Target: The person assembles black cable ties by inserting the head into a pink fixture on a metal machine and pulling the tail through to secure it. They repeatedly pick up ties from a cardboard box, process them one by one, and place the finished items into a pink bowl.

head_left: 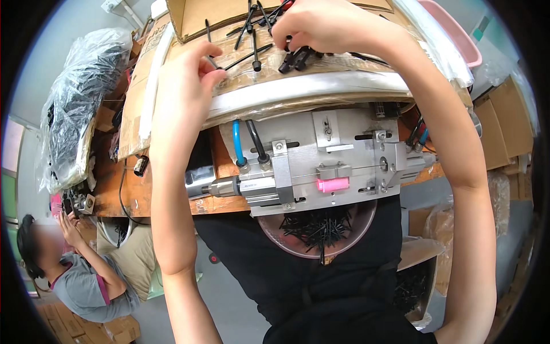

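On the cardboard-covered bench top, thin black rods with thicker heads point(256, 64) lie scattered between my hands. My left hand point(186, 80) is over the left end of this scatter, thumb and forefinger curved and apart, close to a black rod's end. My right hand point(321, 28) is farther right, its fingers curled down onto a cluster of black rod heads point(297, 59). A dark piece shows between these fingertips; the rest is hidden by the hand. In front of me sits a metal fixture point(303, 146) with a pink block point(333, 184) at its middle.
A bowl of black rods point(366, 229) rests at my lap under the fixture. Blue and black hoses point(236, 140) enter the fixture's left side. A cardboard box point(206, 20) stands behind the rods. At left, another person point(86, 281) sits with raised hands. Cartons point(504, 126) stand at right.
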`<state>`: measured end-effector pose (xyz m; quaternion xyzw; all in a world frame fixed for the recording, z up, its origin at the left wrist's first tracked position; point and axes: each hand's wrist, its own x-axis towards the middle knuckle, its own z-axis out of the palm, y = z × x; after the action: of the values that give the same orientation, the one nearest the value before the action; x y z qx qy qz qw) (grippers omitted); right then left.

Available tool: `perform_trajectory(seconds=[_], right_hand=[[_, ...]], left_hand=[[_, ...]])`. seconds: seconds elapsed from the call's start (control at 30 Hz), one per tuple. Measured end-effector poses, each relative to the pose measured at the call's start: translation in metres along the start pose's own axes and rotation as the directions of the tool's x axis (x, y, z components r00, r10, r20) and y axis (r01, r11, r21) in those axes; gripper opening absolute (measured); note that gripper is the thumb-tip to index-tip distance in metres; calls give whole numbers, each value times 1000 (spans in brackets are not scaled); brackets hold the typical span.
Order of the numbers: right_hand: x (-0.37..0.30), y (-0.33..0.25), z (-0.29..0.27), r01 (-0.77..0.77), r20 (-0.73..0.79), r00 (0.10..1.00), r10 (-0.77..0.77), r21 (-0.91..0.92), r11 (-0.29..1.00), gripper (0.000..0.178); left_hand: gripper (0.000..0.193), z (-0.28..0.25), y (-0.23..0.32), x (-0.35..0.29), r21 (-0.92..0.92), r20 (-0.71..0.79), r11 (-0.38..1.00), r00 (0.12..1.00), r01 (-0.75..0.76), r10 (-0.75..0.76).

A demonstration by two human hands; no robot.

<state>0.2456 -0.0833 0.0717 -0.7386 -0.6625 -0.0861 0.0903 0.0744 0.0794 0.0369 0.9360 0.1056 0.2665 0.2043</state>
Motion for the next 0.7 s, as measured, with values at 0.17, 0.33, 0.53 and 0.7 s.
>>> perform_trajectory(seconds=[0.17, 0.33, 0.53, 0.7], right_hand=[[-21, 8, -30, -51, -281, 905, 319, 673, 738, 19], [-57, 29, -37, 226, -326, 816, 477, 940, 257, 25], [-106, 0, -18, 121, -251, 755, 606, 961, 248, 16], [-160, -56, 11, 89, -431, 724, 538, 832, 547, 20]], left_hand=[[16, -16, 17, -23, 99, 12, 992, 997, -82, 81], [19, -31, 15, -28, 17, 89, 989, 985, -147, 145], [55, -30, 45, -18, 523, -75, 761, 868, -384, 490], [71, 11, 73, -101, 252, -65, 923, 946, -291, 317]])
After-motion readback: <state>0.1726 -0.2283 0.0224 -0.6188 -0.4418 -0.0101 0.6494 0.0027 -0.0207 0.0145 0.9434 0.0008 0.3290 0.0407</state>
